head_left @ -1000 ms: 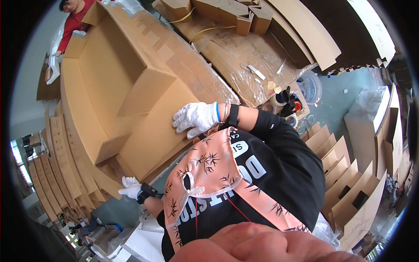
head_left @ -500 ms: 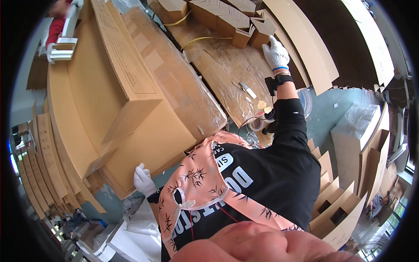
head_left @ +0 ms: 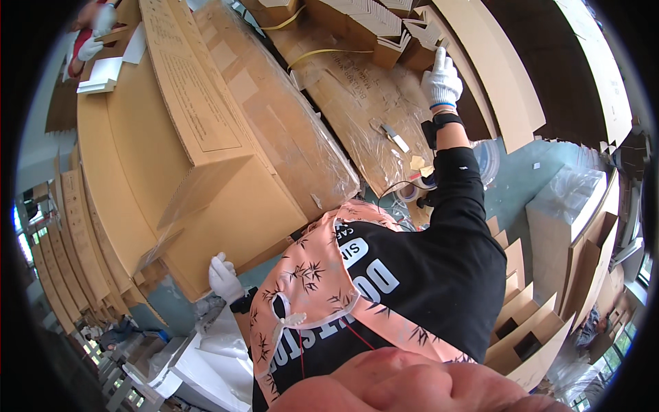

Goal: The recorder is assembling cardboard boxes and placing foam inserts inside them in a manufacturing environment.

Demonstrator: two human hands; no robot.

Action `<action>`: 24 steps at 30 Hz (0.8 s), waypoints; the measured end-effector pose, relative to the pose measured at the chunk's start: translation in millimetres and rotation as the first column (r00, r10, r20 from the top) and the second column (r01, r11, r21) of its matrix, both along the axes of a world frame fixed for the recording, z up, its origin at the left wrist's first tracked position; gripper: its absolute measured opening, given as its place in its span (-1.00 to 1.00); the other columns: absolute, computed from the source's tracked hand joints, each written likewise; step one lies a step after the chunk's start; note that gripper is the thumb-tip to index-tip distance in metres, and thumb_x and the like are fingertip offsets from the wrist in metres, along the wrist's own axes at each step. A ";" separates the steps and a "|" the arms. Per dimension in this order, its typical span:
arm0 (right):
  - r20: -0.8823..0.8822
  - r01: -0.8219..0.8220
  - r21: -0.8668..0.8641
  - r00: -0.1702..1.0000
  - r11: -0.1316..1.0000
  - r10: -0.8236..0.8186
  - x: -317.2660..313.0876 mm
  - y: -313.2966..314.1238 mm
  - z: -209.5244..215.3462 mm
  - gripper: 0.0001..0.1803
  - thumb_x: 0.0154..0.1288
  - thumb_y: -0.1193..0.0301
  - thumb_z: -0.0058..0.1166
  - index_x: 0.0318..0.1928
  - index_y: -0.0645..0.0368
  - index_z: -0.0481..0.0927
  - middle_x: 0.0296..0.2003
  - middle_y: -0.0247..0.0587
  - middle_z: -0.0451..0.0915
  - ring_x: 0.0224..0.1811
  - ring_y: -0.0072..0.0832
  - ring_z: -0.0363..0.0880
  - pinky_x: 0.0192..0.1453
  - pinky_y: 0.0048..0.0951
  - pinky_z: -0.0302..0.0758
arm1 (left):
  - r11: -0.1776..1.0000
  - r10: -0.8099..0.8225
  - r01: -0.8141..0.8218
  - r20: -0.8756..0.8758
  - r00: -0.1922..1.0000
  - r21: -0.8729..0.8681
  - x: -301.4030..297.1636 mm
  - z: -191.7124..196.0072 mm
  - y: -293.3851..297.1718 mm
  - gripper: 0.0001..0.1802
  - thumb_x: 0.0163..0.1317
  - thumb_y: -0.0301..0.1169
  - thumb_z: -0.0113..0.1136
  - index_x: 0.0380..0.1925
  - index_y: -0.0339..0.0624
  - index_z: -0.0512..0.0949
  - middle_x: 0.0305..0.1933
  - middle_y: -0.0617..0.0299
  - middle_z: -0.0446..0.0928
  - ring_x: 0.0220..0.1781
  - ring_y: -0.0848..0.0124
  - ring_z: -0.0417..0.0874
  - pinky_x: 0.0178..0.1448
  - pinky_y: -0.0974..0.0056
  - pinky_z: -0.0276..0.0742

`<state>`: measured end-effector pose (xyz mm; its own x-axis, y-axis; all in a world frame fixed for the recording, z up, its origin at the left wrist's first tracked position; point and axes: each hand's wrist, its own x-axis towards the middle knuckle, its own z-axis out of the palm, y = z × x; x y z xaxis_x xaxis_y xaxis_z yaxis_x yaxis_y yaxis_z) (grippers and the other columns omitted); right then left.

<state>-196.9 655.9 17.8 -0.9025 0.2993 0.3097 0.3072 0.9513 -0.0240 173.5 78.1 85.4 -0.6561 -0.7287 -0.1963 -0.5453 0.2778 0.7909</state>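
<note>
Over the cardboard-topped table [head_left: 371,103], the person's gloved right hand [head_left: 443,82] is stretched out to the folded cardboard pieces [head_left: 419,48], one finger pointing at them. I can't tell if it grips any. By the near edge of the big open cardboard box [head_left: 130,130], the gloved left hand [head_left: 225,278] is a bit bent; I can't see whether it pinches that edge. White blocks [head_left: 106,72] sit at the box's far end, near another person's gloved hand [head_left: 90,48].

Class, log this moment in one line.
left white-gloved hand: at open brown cardboard box; right white-gloved hand: at folded brown cardboard pieces
</note>
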 end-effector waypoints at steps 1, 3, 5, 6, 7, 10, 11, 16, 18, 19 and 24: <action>0.001 -0.002 -0.003 1.000 1.000 0.002 0.7 -1.6 -4.4 -0.28 0.19 0.30 0.14 0.39 0.01 0.29 0.04 -0.08 0.52 -0.05 -0.17 0.64 -0.17 -0.13 0.63 | 1.000 0.009 -0.009 0.000 1.000 0.000 1.3 0.1 -0.2 -0.52 0.57 -0.09 -0.10 -0.14 -0.30 0.63 -0.57 0.45 0.39 -0.58 0.65 0.31 -0.50 0.47 0.22; -0.055 -0.017 0.143 0.998 0.990 0.025 3.9 -0.9 -17.9 -0.32 0.20 0.33 0.10 0.36 0.05 0.30 0.05 -0.07 0.53 -0.06 -0.15 0.63 -0.21 -0.10 0.63 | 1.000 0.016 -0.016 0.002 1.000 0.001 1.1 1.0 -0.2 -0.52 0.57 -0.09 -0.10 -0.15 -0.30 0.63 -0.58 0.45 0.39 -0.58 0.64 0.31 -0.51 0.46 0.22; -0.075 -0.009 0.123 0.997 0.992 0.018 2.3 5.5 -23.3 -0.45 0.20 0.38 0.06 0.24 0.06 0.41 -0.02 -0.05 0.53 -0.10 -0.14 0.63 -0.24 -0.08 0.62 | 0.999 0.011 -0.011 0.024 1.000 -0.032 -1.5 2.3 0.5 -0.52 0.57 -0.08 -0.10 -0.14 -0.29 0.63 -0.58 0.45 0.39 -0.58 0.64 0.31 -0.50 0.47 0.23; -0.104 -0.011 0.118 0.994 0.993 0.023 0.9 5.3 -23.4 -0.51 0.20 0.39 0.05 0.18 0.06 0.45 -0.04 -0.05 0.52 -0.11 -0.15 0.63 -0.27 -0.09 0.61 | 0.999 0.014 -0.014 0.025 1.000 -0.035 -0.2 2.1 -0.8 -0.52 0.57 -0.08 -0.10 -0.14 -0.29 0.63 -0.58 0.45 0.39 -0.58 0.64 0.31 -0.50 0.47 0.23; -0.132 -0.013 0.114 0.991 0.993 0.028 0.6 4.4 -22.8 -0.57 0.20 0.41 0.05 0.12 0.06 0.50 -0.06 -0.06 0.52 -0.13 -0.15 0.63 -0.31 -0.09 0.60 | 1.000 0.018 -0.017 0.028 0.999 -0.014 0.8 1.9 -2.4 -0.52 0.57 -0.08 -0.10 -0.14 -0.28 0.63 -0.58 0.44 0.40 -0.58 0.64 0.32 -0.50 0.46 0.23; -0.197 -0.029 0.177 0.978 0.984 0.064 6.8 -4.8 -7.9 -0.73 0.21 0.32 0.11 -0.08 0.05 0.64 0.09 -0.03 0.52 0.12 -0.09 0.53 0.10 0.04 0.51 | 1.000 0.016 -0.016 0.024 1.000 0.003 2.0 6.3 -0.4 -0.53 0.57 -0.08 -0.10 -0.17 -0.27 0.63 -0.58 0.45 0.38 -0.59 0.64 0.30 -0.51 0.47 0.21; -0.245 -0.053 0.275 0.962 0.960 0.123 7.8 -6.8 -4.8 -0.76 0.21 0.28 0.14 -0.14 0.05 0.67 0.20 -0.03 0.49 0.24 -0.06 0.46 0.27 0.10 0.42 | 1.000 0.006 -0.006 0.016 1.000 0.001 3.0 9.4 0.3 -0.53 0.57 -0.08 -0.10 -0.19 -0.26 0.62 -0.58 0.47 0.35 -0.59 0.65 0.28 -0.51 0.47 0.18; 0.114 -0.203 0.255 0.977 0.945 0.179 17.3 -6.5 15.9 -0.77 0.15 0.16 0.24 -0.27 -0.03 0.75 -0.03 -0.14 0.68 0.21 -0.21 0.53 0.33 0.16 0.32 | 0.939 0.064 -0.030 -0.087 0.994 0.343 16.8 41.4 -35.0 -0.55 0.57 -0.07 -0.10 -0.24 -0.23 0.57 -0.56 0.49 0.27 -0.58 0.68 0.22 -0.51 0.50 0.09; 0.112 -0.132 0.027 0.985 0.991 0.129 34.1 0.4 12.9 -0.77 0.19 0.13 0.23 -0.27 -0.06 0.76 -0.29 -0.16 0.73 -0.12 -0.26 0.68 0.11 -0.01 0.52 | 0.950 0.183 -0.133 -0.161 0.970 0.282 18.9 58.3 -54.8 -0.56 0.57 -0.07 -0.09 -0.26 -0.22 0.55 -0.54 0.49 0.26 -0.57 0.69 0.20 -0.50 0.50 0.06; 0.086 -0.030 -0.131 0.995 0.991 0.041 43.7 1.2 8.1 -0.76 0.22 0.11 0.22 -0.26 -0.07 0.76 -0.39 -0.16 0.72 -0.31 -0.26 0.71 -0.03 -0.11 0.61 | 0.945 0.230 -0.168 -0.204 0.952 0.279 23.0 60.4 -75.4 -0.56 0.57 -0.07 -0.09 -0.26 -0.22 0.55 -0.54 0.48 0.26 -0.57 0.68 0.21 -0.51 0.50 0.05; -0.144 -0.218 -0.938 0.953 -0.270 -0.266 91.9 -66.4 33.6 -0.68 0.45 0.35 0.15 0.06 0.32 0.62 -0.11 -0.15 0.70 -0.09 -0.26 0.71 0.02 -0.26 0.64 | 0.881 0.438 -0.308 -0.369 0.820 0.360 57.9 54.7 -177.7 -0.21 0.49 0.13 -0.07 0.40 -0.36 0.28 0.37 -0.15 0.36 0.39 0.12 0.40 0.47 0.09 0.28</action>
